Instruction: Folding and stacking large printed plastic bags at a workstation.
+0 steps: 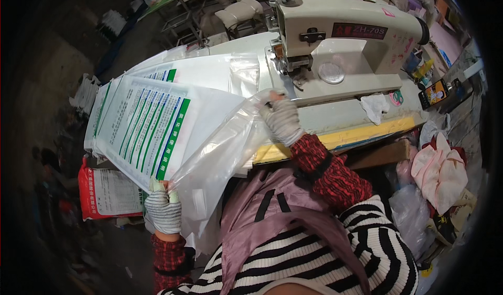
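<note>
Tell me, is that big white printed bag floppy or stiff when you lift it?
Probably floppy: the printed bag bends and droops between the left hand and right hand. Its clear plastic liner sags and looks slippery. It seems light, as fingertips alone hold it.

Knitted cloth gloves covered the left hand (pixel 163 211) and right hand (pixel 282 119); the bag (pixel 152 130) was matt woven plastic, its liner (pixel 220 159) thin glossy film; the sewing machine (pixel 346 38) smooth enamelled metal

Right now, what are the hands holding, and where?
Left hand pinches the printed bag's near corner; right hand grips the clear liner's edge.
</note>
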`<action>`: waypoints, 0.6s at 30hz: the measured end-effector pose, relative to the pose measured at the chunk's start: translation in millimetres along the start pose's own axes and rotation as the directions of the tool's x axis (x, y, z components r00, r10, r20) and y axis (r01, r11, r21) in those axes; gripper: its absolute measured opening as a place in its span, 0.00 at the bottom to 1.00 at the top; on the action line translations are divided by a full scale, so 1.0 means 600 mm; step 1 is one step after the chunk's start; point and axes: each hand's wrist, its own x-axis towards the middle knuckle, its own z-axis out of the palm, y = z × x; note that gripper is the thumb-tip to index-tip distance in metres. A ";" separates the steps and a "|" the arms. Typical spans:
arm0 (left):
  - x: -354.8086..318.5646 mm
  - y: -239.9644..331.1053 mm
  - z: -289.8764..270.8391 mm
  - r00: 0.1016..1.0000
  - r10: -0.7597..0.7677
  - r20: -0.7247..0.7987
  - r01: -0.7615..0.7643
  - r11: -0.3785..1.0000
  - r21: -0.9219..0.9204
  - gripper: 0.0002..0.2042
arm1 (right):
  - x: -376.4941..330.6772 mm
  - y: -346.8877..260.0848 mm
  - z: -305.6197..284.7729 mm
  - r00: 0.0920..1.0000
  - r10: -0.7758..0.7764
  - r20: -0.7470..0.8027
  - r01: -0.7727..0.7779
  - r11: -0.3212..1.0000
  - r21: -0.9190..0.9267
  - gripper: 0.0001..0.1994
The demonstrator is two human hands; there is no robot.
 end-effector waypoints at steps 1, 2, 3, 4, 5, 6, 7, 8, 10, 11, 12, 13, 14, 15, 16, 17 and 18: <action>0.003 0.010 -0.004 0.999 -0.039 0.037 0.039 0.999 0.000 0.04 | 0.000 -0.009 -0.022 1.000 -0.007 0.004 0.007 1.000 -0.004 0.16; -0.002 0.012 -0.010 0.998 -0.051 0.030 0.051 0.999 0.009 0.04 | -0.001 -0.022 -0.042 0.985 -0.068 -0.157 0.073 0.997 0.025 0.16; 0.000 0.014 -0.008 0.999 -0.024 0.022 0.024 1.000 0.005 0.05 | 0.000 -0.028 -0.061 0.940 -0.113 -0.322 0.131 0.991 0.034 0.16; 0.001 0.015 -0.006 1.000 0.002 0.012 -0.002 1.000 0.002 0.05 | 0.012 -0.030 -0.072 0.864 -0.260 -0.431 0.240 0.965 -0.101 0.14; 0.001 0.016 -0.007 1.000 -0.005 0.012 0.005 1.000 0.007 0.05 | 0.020 -0.032 -0.076 0.866 -0.262 -0.427 0.245 0.965 -0.097 0.14; 0.003 0.019 -0.007 0.998 -0.063 0.018 0.064 0.997 -0.031 0.05 | 0.029 -0.034 -0.083 0.895 -0.333 -0.297 0.287 0.939 -0.188 0.12; 0.003 0.023 -0.008 0.992 -0.123 0.027 0.124 0.990 -0.067 0.05 | 0.034 -0.035 -0.086 0.908 -0.388 -0.157 0.338 0.901 -0.270 0.11; 0.005 0.028 -0.011 0.991 -0.130 0.025 0.132 0.989 -0.064 0.05 | 0.037 -0.016 -0.060 0.895 -0.443 -0.058 0.435 0.893 -0.115 0.08; 0.006 0.038 -0.019 0.980 -0.196 0.020 0.197 0.980 -0.042 0.06 | -0.008 -0.044 -0.012 0.884 -0.442 0.150 0.437 0.897 0.067 0.06; 0.002 0.039 -0.021 0.977 -0.211 0.014 0.211 0.977 -0.032 0.06 | -0.041 -0.078 0.008 0.759 -0.572 0.311 0.645 0.726 -0.238 0.10; -0.003 0.035 -0.022 0.984 -0.179 -0.010 0.178 0.984 -0.011 0.05 | -0.066 -0.102 0.014 0.678 -0.481 0.555 0.551 0.833 0.050 0.08; -0.007 0.031 -0.024 0.989 -0.143 -0.032 0.143 0.990 0.015 0.05 | -0.073 -0.115 0.024 0.619 -0.433 0.655 0.403 0.891 0.208 0.08; -0.009 0.030 -0.027 0.988 -0.149 -0.034 0.150 0.988 0.021 0.05 | -0.065 -0.085 0.053 0.688 -0.551 0.473 0.556 0.818 0.144 0.05; -0.012 0.031 -0.036 0.999 -0.047 -0.027 0.048 0.996 0.073 0.05 | -0.049 -0.051 0.074 0.698 -0.663 0.272 0.679 0.733 0.045 0.05; -0.021 0.026 -0.041 0.999 0.045 -0.014 -0.043 0.991 0.126 0.06 | -0.020 -0.047 0.056 0.851 -0.496 0.170 0.470 0.866 0.173 0.05; -0.032 0.024 -0.041 0.999 0.036 -0.019 -0.033 0.991 0.130 0.06 | 0.015 -0.051 0.025 0.956 -0.277 0.097 0.235 0.921 0.312 0.06; -0.046 0.028 -0.045 0.998 0.065 -0.003 -0.063 0.986 0.155 0.08 | 0.044 -0.063 0.010 0.983 -0.145 0.113 0.113 0.963 0.245 0.06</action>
